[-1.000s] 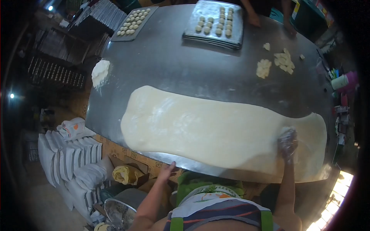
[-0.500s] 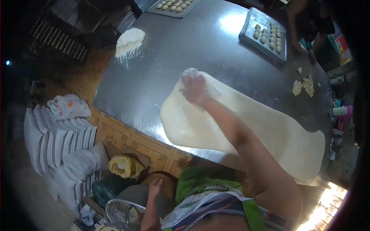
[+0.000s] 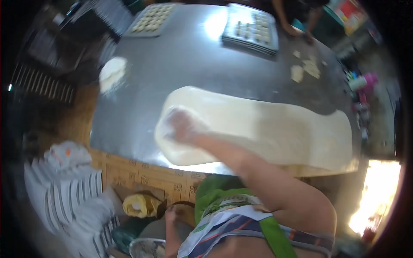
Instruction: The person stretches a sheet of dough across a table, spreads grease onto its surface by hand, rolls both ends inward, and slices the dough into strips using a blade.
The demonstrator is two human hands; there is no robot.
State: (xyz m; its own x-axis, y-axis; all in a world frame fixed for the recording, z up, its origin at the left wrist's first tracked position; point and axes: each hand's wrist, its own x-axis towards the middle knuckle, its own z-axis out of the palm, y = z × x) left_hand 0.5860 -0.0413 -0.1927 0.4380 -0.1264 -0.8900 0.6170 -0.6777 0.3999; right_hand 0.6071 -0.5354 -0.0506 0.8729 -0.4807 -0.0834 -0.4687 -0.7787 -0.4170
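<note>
A long, thick sheet of pale dough (image 3: pixel 241 116) lies across the metal table. My right hand (image 3: pixel 183 124) rests palm down on its left end, blurred by motion, with the fingers seeming spread flat and whitened by flour. White flour streaks the dough around those fingers. My left hand (image 3: pixel 171 213) hangs low at my left side, off the table, holding nothing that I can see. Its fingers look loosely apart. Closest to it is a yellow bag (image 3: pixel 140 205) with an open top.
The metal table (image 3: pixel 172 64) carries a flour pile (image 3: pixel 113 73), a tray (image 3: pixel 129 32) of dough balls, a stack of trays (image 3: pixel 249 47) with more dough balls, and dough scraps (image 3: pixel 310 68). Another person's hands (image 3: pixel 301 33) are at the far edge. White sacks (image 3: pixel 71 189) stand at left.
My right hand has swept over the dough toward the table's near edge. The dough's left end looks reshaped. The camera view has turned, and my left hand stays low at my side.
</note>
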